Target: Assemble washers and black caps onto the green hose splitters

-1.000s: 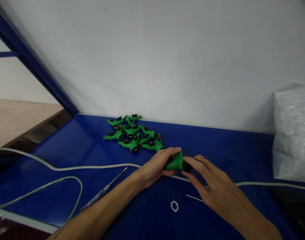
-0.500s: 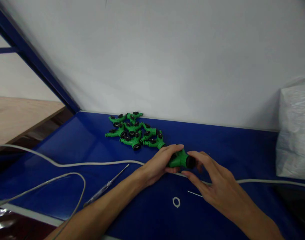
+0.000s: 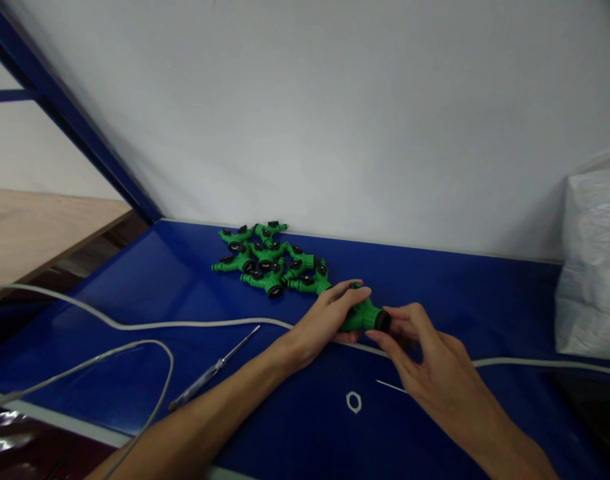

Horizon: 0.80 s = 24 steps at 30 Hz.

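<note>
My left hand [image 3: 326, 319] is wrapped around the body of a green Y-shaped hose splitter [image 3: 363, 315], held just above the blue table. The thumb and fingers of my right hand [image 3: 425, 353] pinch the black collar [image 3: 383, 321] at the splitter's right end. Part of the splitter is hidden in my left palm. Below the hands lies a white ring [image 3: 353, 402]. A thin metal rod [image 3: 391, 385] sticks out from behind my right hand; its other end is hidden.
Several green splitters [image 3: 267, 255] with black valves lie grouped near the wall. A clear-handled screwdriver [image 3: 215, 368] rests beside my left forearm. A white cable [image 3: 185, 325] crosses the blue table [image 3: 435, 280]. A white plastic bag [image 3: 592, 267] stands at right.
My right thumb and fingers have closed in on the black collar, where they were spread wider around it before. My left hand keeps its hold on the splitter. The view has shifted slightly.
</note>
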### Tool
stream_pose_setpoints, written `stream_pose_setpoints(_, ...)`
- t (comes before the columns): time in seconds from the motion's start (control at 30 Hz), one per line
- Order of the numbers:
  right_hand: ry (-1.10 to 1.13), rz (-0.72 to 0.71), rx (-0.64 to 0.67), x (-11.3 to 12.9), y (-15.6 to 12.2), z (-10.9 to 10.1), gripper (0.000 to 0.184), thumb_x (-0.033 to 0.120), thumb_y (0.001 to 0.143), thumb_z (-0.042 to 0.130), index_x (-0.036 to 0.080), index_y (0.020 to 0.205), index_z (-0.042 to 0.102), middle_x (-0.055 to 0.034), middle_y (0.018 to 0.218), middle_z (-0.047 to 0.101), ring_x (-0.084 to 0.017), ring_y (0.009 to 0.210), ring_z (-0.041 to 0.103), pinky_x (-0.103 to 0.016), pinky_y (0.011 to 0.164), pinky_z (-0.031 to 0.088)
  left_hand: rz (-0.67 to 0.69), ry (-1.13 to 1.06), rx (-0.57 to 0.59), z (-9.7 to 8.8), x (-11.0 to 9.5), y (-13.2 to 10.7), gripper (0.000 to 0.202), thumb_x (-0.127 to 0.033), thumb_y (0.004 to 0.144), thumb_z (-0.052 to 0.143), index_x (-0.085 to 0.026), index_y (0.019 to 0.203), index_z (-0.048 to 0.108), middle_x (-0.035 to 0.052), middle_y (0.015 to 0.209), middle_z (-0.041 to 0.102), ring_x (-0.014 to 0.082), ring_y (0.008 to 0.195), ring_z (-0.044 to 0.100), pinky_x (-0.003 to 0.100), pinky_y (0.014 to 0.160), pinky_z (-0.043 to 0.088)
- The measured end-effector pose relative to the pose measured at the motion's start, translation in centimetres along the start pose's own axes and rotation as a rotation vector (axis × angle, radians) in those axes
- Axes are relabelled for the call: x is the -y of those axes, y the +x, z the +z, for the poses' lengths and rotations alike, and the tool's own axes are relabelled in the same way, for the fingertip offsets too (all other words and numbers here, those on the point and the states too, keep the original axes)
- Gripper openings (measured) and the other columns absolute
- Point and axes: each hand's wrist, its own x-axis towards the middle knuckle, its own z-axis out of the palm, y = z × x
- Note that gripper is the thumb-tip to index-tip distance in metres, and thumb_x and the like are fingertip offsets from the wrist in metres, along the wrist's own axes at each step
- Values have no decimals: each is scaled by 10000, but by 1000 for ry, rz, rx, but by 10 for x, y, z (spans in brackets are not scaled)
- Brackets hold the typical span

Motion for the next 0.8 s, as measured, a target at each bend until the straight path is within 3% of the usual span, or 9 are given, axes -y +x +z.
stream_pose_setpoints(0.07, -114, -78, -40, -1, 0, -1, 247, 489, 1071, 501, 247, 1118, 521, -18, 815, 745, -204, 644, 763, -286, 581, 614, -7, -48, 62, -2, 2, 3, 442, -511, 889, 668, -146, 1138, 643, -30, 728, 508, 46, 521, 428, 157, 462, 275)
stream_pose_setpoints(0.17, -292, -258, -88, -5, -1, -3, 270, 411, 1099, 442, 213, 1258, 531, -84, 954, 751, -241, 775, 777, -348, 702, 636, -52, -139, 146, -5, 5, 7, 429, -547, 865, 674, -130, 950, 618, -34, 657, 455, 44, 482, 376, 173, 425, 176)
stream_pose_setpoints(0.3, -390, -364, -113, -8, 0, -2, 296, 345, 1117, 370, 186, 1317, 519, -142, 1058, 766, -273, 883, 786, -388, 783, 639, -68, -158, 131, -5, 6, 7, 434, -543, 856, 689, -130, 966, 613, -28, 685, 469, 48, 507, 414, 166, 427, 181)
stream_pose_setpoints(0.4, -263, -280, -100, -6, 1, -1, 264, 408, 1113, 394, 212, 1221, 534, -92, 942, 773, -237, 779, 784, -332, 697, 631, -28, -87, 66, -1, 3, 3, 453, -516, 887, 663, -130, 1122, 635, -37, 692, 462, 52, 519, 414, 158, 442, 236)
stream_pose_setpoints(0.57, 99, 48, -9, 2, 1, -1, 165, 422, 1066, 539, 261, 1063, 502, -4, 814, 755, -177, 671, 759, -237, 556, 565, 55, 18, -33, 8, -3, -7, 602, -467, 915, 642, -202, 1444, 529, -24, 813, 549, 61, 559, 467, 180, 529, 407)
stream_pose_setpoints(0.7, 267, 218, 19, 8, 2, -2, 220, 464, 1050, 552, 272, 980, 471, 12, 774, 732, -172, 669, 737, -234, 544, 545, 174, 18, -58, 11, -4, -10, 706, -492, 886, 682, -217, 1501, 472, -16, 885, 557, 69, 577, 479, 189, 505, 398)
stream_pose_setpoints(0.8, 194, 172, -8, 9, 3, -4, 222, 452, 1040, 578, 273, 954, 479, 39, 709, 683, -153, 580, 689, -227, 513, 530, 92, -13, -32, 9, -3, -8, 637, -479, 889, 687, -212, 1443, 521, -25, 827, 554, 65, 568, 484, 172, 504, 383)
